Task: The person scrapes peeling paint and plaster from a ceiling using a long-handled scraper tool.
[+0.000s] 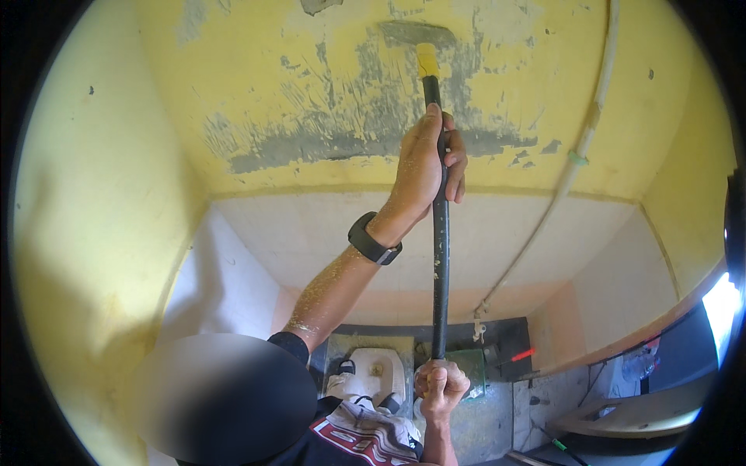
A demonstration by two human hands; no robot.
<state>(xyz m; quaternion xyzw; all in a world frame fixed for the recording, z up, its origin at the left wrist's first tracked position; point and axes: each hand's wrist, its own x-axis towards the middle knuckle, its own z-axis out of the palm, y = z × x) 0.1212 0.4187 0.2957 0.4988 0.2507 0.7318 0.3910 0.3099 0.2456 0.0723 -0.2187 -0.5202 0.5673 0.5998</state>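
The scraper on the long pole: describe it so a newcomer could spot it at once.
Find the yellow wall with its grey scraped patch. A black pole runs up to it, left hand high, right hand at the bottom. Its yellow-necked scraper touches the patch; the white pipe nearby is thinner and unheld.

The grey concrete floor (474, 423) carried a white ceramic squat toilet pan (373, 377) at left, a green rectangular object (470, 365) beside it, and a red-tipped tool (522, 355) farther right.

Blurred patch (225, 400) hides head — scraper blade (417, 33) indistinct
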